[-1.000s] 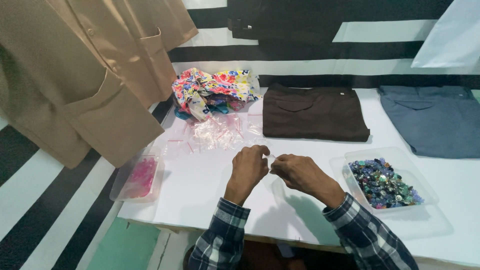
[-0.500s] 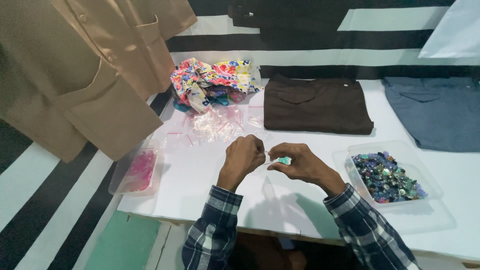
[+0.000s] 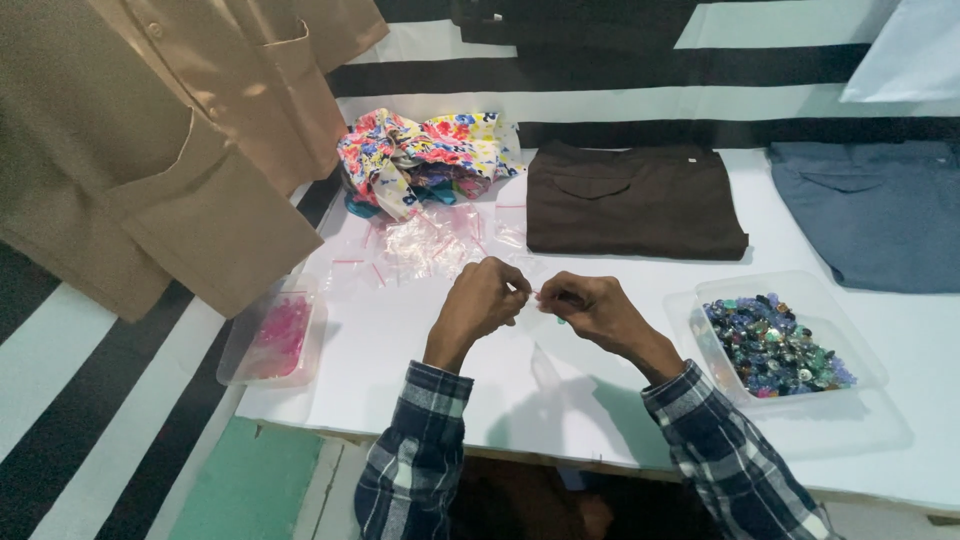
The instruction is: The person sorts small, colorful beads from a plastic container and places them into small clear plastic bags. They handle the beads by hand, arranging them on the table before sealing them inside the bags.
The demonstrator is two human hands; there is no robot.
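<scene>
My left hand (image 3: 484, 299) and my right hand (image 3: 588, 304) meet over the white table (image 3: 420, 350), fingertips pinched together on a small clear zip bag that hangs below them (image 3: 545, 355). A small teal bead (image 3: 561, 320) shows at my right fingers. A heap of small clear zip bags (image 3: 425, 240) lies just beyond my hands. The clear tray of dark mixed beads (image 3: 775, 345) sits right of my right hand.
A clear tray of pink beads (image 3: 275, 338) sits at the table's left edge. A floral cloth bundle (image 3: 425, 155), folded brown trousers (image 3: 630, 200) and folded blue-grey trousers (image 3: 880, 210) lie at the back. A tan shirt (image 3: 170, 130) hangs at left.
My hands have stayed pinched together at the table's middle. The teal bead came into sight at my right fingers. The camera has shifted slightly.
</scene>
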